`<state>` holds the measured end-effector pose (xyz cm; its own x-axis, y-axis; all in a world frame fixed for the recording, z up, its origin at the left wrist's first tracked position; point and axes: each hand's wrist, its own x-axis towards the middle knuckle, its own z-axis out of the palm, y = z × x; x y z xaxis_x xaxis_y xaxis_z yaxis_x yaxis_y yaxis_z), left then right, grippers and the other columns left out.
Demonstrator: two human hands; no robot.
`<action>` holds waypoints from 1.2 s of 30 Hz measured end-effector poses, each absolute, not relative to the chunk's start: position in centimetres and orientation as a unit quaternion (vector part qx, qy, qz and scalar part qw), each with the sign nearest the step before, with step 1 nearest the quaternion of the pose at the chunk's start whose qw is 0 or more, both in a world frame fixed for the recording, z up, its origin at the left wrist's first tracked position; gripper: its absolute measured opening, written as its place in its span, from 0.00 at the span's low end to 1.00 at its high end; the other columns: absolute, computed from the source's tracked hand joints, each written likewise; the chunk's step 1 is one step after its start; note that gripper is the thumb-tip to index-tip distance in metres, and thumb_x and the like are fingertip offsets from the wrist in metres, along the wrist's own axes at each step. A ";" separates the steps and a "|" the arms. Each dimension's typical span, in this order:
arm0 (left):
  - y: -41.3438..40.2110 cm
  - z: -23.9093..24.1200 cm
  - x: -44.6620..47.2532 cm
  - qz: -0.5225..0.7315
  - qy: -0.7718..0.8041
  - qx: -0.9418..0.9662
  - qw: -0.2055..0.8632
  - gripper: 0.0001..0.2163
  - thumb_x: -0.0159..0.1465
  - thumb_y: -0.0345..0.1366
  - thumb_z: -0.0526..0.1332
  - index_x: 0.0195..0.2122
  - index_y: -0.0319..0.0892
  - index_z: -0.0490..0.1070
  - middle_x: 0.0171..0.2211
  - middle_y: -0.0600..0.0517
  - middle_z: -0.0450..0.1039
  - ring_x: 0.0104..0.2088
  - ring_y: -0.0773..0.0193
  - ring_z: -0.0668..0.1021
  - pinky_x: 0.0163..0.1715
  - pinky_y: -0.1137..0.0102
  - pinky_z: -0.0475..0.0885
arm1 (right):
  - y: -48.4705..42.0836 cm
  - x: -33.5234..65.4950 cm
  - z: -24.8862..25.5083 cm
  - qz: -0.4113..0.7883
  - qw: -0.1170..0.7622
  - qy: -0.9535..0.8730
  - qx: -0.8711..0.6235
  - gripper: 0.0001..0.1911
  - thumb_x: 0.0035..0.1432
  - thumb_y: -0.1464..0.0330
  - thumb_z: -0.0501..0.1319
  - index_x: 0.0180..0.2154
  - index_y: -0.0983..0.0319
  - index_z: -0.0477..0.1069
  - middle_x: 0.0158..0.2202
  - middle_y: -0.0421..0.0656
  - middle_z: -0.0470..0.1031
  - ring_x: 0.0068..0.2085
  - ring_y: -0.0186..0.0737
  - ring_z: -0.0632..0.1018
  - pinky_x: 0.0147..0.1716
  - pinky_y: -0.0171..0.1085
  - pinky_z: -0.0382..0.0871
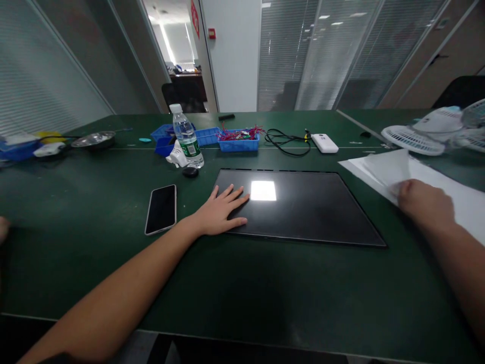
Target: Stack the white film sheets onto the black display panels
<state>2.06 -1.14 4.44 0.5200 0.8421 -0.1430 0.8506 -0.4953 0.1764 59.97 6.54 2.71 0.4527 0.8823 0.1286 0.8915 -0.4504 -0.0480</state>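
Note:
A flat black display panel [303,207] lies on the green table, with a bright light reflected in its surface. My left hand [220,210] rests on the panel's left part, fingers spread and holding nothing. To the right, my right hand [426,202] is closed on the edge of a thin white sheet [388,169]. That sheet is lifted and folded over at its near corner, above more white sheet material [466,197] on the table. Motion blurs my right hand somewhat.
A smartphone [161,209] lies left of my forearm. Behind the panel are a water bottle [188,139], a black mouse [190,172], a blue tray [238,144] of red wires, a black cable [286,141] and a white box-shaped device [325,143]. A white fan [413,139] lies at far right.

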 end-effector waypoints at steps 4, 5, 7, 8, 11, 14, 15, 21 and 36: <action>-0.9 4.5 1.7 -0.005 0.516 0.849 0.115 0.40 0.76 0.65 0.48 0.82 0.50 0.47 0.83 0.46 0.39 0.82 0.39 0.45 0.76 0.31 0.36 | 5.4 58.5 3.5 -0.084 0.221 -0.433 -0.870 0.41 0.75 0.54 0.39 0.62 0.76 0.77 0.55 0.76 0.79 0.59 0.78 0.80 0.54 0.64 0.74; -0.9 4.5 1.7 0.000 0.522 0.845 0.114 0.39 0.76 0.65 0.48 0.82 0.50 0.48 0.83 0.46 0.39 0.82 0.38 0.45 0.75 0.29 0.36 | 4.9 57.7 3.9 -0.099 0.261 -0.425 -0.861 0.39 0.75 0.54 0.41 0.62 0.74 0.78 0.55 0.74 0.79 0.58 0.78 0.80 0.55 0.64 0.74; -1.0 4.5 1.9 0.009 0.533 0.839 0.112 0.38 0.76 0.64 0.48 0.81 0.51 0.50 0.83 0.47 0.41 0.82 0.36 0.46 0.74 0.26 0.36 | 3.9 55.3 4.5 -0.134 0.301 -0.448 -0.831 0.38 0.75 0.53 0.42 0.62 0.72 0.77 0.55 0.73 0.80 0.57 0.78 0.81 0.56 0.67 0.73; -1.1 4.6 2.0 0.013 0.537 0.836 0.110 0.38 0.76 0.64 0.49 0.81 0.52 0.51 0.83 0.47 0.41 0.82 0.35 0.46 0.73 0.24 0.37 | 3.4 53.9 4.7 -0.146 0.307 -0.474 -0.812 0.38 0.76 0.52 0.41 0.62 0.71 0.77 0.55 0.72 0.80 0.57 0.79 0.81 0.56 0.67 0.73; -1.3 4.6 2.1 0.021 0.541 0.833 0.110 0.37 0.76 0.63 0.50 0.81 0.53 0.52 0.82 0.48 0.43 0.82 0.35 0.47 0.73 0.24 0.38 | 2.1 49.2 4.5 -0.162 0.304 -0.621 -0.704 0.36 0.78 0.52 0.40 0.64 0.65 0.75 0.62 0.64 0.79 0.62 0.70 0.79 0.60 0.61 0.74; -1.5 4.8 2.2 0.022 0.545 0.830 0.113 0.37 0.76 0.63 0.50 0.81 0.53 0.53 0.82 0.48 0.44 0.81 0.34 0.48 0.73 0.23 0.38 | 0.8 44.6 3.3 -0.149 0.252 -0.788 -0.542 0.27 0.78 0.55 0.47 0.63 0.53 0.77 0.63 0.47 0.81 0.65 0.60 0.79 0.64 0.58 0.74; -1.5 4.8 2.3 0.024 0.550 0.827 0.110 0.36 0.76 0.63 0.50 0.81 0.54 0.53 0.82 0.48 0.45 0.81 0.33 0.48 0.72 0.21 0.38 | 0.4 43.4 2.9 -0.151 0.237 -0.813 -0.511 0.24 0.77 0.55 0.50 0.60 0.51 0.80 0.57 0.45 0.85 0.58 0.60 0.84 0.58 0.59 0.78; -1.9 4.4 2.9 0.043 0.584 0.804 0.105 0.34 0.76 0.63 0.46 0.79 0.58 0.57 0.82 0.51 0.47 0.81 0.28 0.48 0.68 0.16 0.36 | -2.5 38.5 1.9 -0.126 0.215 -0.892 -0.377 0.17 0.75 0.61 0.56 0.51 0.45 0.85 0.47 0.37 0.88 0.44 0.50 0.89 0.41 0.53 0.86; -0.8 3.6 2.3 0.069 0.618 0.776 0.106 0.36 0.73 0.54 0.57 0.80 0.50 0.56 0.82 0.44 0.44 0.81 0.39 0.54 0.75 0.30 0.48 | 1.6 43.5 3.1 -0.034 0.240 -0.869 -0.431 0.24 0.77 0.56 0.54 0.65 0.53 0.78 0.59 0.47 0.84 0.62 0.61 0.81 0.62 0.64 0.73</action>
<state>2.34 -0.76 3.62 0.2256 0.9739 -0.0240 0.9449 -0.2128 0.2486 43.45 1.60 3.11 -0.5127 0.7338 0.4457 0.7661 0.6254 -0.1482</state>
